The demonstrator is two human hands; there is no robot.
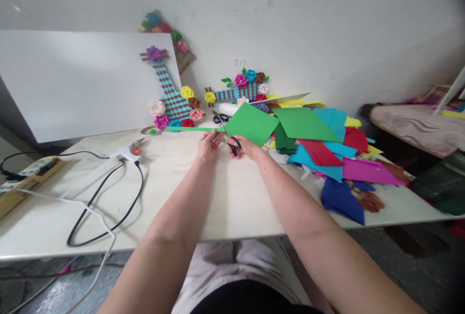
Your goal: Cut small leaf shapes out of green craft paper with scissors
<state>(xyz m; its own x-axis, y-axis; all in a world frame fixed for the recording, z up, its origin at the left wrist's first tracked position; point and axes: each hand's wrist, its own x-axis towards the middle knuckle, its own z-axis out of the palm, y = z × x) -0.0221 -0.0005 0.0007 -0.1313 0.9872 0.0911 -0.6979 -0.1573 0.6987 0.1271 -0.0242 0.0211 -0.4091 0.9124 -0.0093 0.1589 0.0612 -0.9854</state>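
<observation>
My left hand (209, 143) is closed on a long narrow green paper strip (189, 129), which runs out to the left above the table. Close beside it, my right hand (240, 146) grips scissors (234, 145) by their black handles. Their blades point up and left at the right end of the strip; I cannot tell whether they touch it. Just behind my hands lies a large green sheet (250, 125), with another green sheet (307, 124) to its right. A second pair of scissors (221, 118), with dark blue handles, rests behind my fingers.
A glue gun (125, 152) with looping cables and a power strip (31, 178) occupy the table's left. Flower-decorated striped guitar shapes (172, 96) lean at the back near a white board (83, 86). Colourful paper and felt pieces (370, 169) heap on the right, beside a dark container (441, 185).
</observation>
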